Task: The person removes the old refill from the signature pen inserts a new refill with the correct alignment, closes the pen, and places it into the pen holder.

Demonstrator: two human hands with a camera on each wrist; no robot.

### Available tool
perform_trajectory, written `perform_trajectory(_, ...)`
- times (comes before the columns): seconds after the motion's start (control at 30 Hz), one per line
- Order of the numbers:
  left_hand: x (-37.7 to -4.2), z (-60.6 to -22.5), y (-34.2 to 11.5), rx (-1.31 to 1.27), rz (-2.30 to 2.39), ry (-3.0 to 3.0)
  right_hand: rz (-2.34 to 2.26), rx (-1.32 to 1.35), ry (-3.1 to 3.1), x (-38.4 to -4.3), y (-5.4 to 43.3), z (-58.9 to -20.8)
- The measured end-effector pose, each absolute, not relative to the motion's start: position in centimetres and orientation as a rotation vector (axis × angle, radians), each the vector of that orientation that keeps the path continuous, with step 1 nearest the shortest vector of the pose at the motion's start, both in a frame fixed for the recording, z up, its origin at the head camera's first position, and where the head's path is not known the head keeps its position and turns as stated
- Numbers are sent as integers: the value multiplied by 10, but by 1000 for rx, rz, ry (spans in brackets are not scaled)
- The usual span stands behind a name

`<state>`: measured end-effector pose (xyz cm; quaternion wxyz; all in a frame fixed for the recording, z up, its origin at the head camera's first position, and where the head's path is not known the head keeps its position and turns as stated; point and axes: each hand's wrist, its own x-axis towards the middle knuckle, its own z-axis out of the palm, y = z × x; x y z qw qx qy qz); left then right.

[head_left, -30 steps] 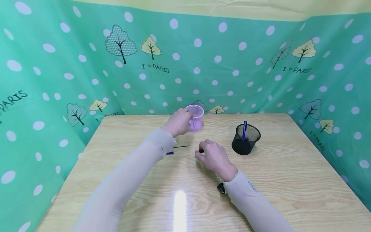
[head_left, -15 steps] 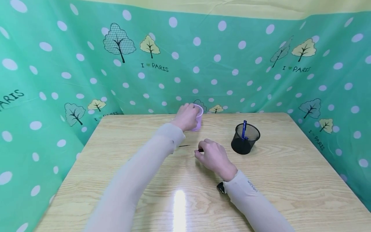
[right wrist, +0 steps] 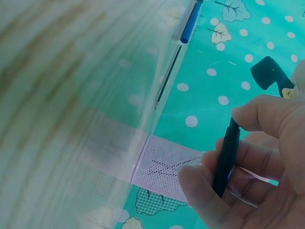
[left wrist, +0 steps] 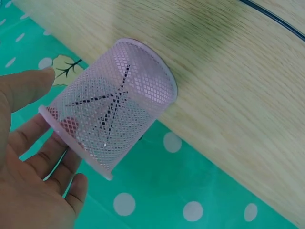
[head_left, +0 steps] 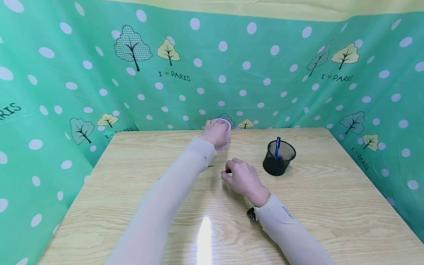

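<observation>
1. Left hand [head_left: 216,133] spreads thumb and fingers apart at the rim of a pink mesh holder [left wrist: 114,95], upright near the far edge of the counter [head_left: 331,206]
2. Right hand [head_left: 244,179] clamps a black pen barrel [right wrist: 226,160] in curled fingers, over the counter
3. Thin dark refill [head_left: 211,166] lies near the right hand, partly hidden by the left sleeve [head_left: 172,184]
4. Black mesh holder [head_left: 275,166] stands at the right, a blue pen [head_left: 277,145] leaning inside

Long pale sleeves [head_left: 165,195]; dark marking [head_left: 287,212] near right cuff [head_left: 265,207].
</observation>
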<state>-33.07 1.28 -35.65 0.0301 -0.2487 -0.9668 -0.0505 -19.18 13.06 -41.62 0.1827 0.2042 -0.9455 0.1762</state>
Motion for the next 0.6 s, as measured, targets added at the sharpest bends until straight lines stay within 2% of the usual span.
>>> perform_trajectory(0.6, -338, -366, 21, -611, -108, -3113, 510, 573, -2664, -192, 129, -415)
